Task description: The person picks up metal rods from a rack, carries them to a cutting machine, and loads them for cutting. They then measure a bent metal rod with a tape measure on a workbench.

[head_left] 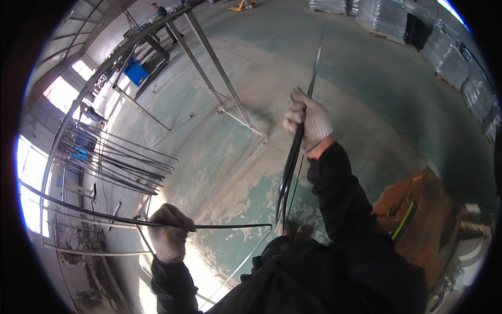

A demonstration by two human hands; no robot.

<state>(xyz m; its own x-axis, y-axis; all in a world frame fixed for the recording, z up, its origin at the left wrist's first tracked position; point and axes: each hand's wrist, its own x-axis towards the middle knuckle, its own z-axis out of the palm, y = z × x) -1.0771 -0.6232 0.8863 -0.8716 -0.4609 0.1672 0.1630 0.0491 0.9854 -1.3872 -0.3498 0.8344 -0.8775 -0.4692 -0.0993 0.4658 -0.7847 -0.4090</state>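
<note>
White knitted gloves cover both my hands. At the lower left my left hand point(170, 233) is closed round a long, thin dark rod point(230, 226). That rod runs from the left rim across to a short bent end in front of my body. Higher up and to the right, my right hand point(309, 119) grips a bundle of thin dark rods point(291, 167). They slant from near my waist up past the fist, where a tip points away from me. How many rods it holds I cannot tell. Several bent rods point(130, 159) hang on the metal rack at the left.
The metal rack point(209, 49) curves along the left, its legs on the worn green floor point(235, 204). A brown box-like stand point(418, 220) is close at my right. Wrapped pallet stacks point(384, 21) line the far right. A person point(159, 11) stands beyond the rack.
</note>
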